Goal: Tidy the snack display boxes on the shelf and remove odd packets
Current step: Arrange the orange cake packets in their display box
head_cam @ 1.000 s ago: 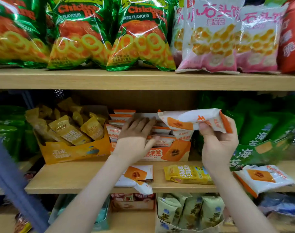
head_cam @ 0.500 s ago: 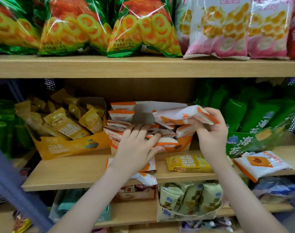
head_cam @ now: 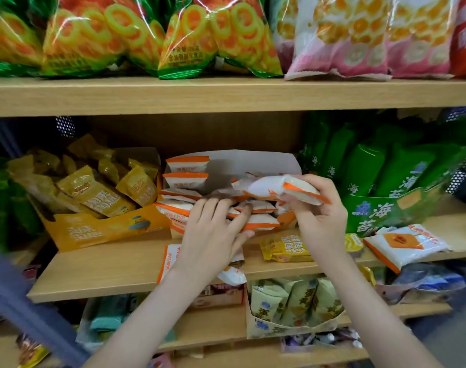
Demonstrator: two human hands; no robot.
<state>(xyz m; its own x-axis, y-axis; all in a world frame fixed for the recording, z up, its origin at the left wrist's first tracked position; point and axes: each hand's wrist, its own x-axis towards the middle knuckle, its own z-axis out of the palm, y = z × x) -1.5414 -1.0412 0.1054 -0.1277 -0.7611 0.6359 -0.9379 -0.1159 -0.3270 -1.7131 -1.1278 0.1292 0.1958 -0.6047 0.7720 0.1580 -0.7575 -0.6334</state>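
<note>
Right hand (head_cam: 318, 221): grips a white packet (head_cam: 285, 191) above the white box (head_cam: 266, 162).
Left hand (head_cam: 213, 229): fingers straight, pressing packets inside that box.
Yellow packet (head_cam: 286, 249): lies on the shelf just before the box.

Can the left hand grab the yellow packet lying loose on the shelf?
Probably yes: the left hand holds nothing, and the flat yellow packet lies uncovered beside it on the wooden shelf.

The left hand (head_cam: 213, 235) covers the display box (head_cam: 253, 163) front and most of a loose packet (head_cam: 170, 258) under its wrist; its fingertips (head_cam: 221, 204) are smeared. The right hand (head_cam: 319, 216) hides the underside of the held packet (head_cam: 269, 187). Top-shelf bags (head_cam: 107, 35) are cut off above; a blue-grey blur (head_cam: 19, 301) crosses the near left.
</note>
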